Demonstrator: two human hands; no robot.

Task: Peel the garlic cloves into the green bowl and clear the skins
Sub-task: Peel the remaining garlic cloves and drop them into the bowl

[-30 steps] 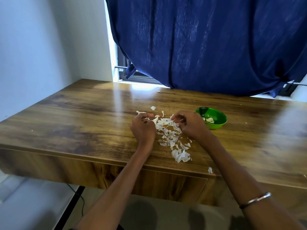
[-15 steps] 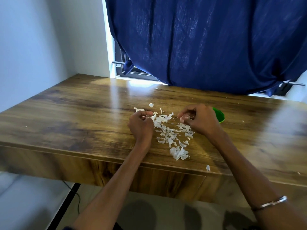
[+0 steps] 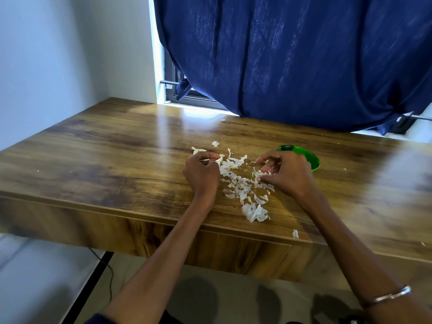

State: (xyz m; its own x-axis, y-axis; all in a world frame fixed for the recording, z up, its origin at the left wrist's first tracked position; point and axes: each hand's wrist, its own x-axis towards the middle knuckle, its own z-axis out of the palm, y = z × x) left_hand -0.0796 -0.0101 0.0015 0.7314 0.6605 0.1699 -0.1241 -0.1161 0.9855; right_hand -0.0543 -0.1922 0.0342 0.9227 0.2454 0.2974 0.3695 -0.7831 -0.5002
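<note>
The wooden table [image 3: 117, 155] filled the lower half of the head view, its bare left part at 9 o'clock from the work area. The left hand [image 3: 201, 175] rested on the tabletop with its fingers curled, thumb and forefinger pinching a white piece at the pile's edge (skin or clove, cannot tell which). Directly at 3 o'clock from that hand lay the garlic skins [image 3: 243, 185], a loose scatter running toward the near table edge, with one stray flake [image 3: 295, 233] at about 5 o'clock from the pile. The right hand [image 3: 286, 174] sat at the pile's right side, fingers curled down onto the skins and gripping some of them. The green bowl [image 3: 311, 157] stood at 1 o'clock from the right hand, partly hidden behind it; its contents were not visible. A metal bangle [image 3: 392, 296] circled the right forearm. A dark blue curtain [image 3: 292, 54] hung at 12 o'clock.
</note>
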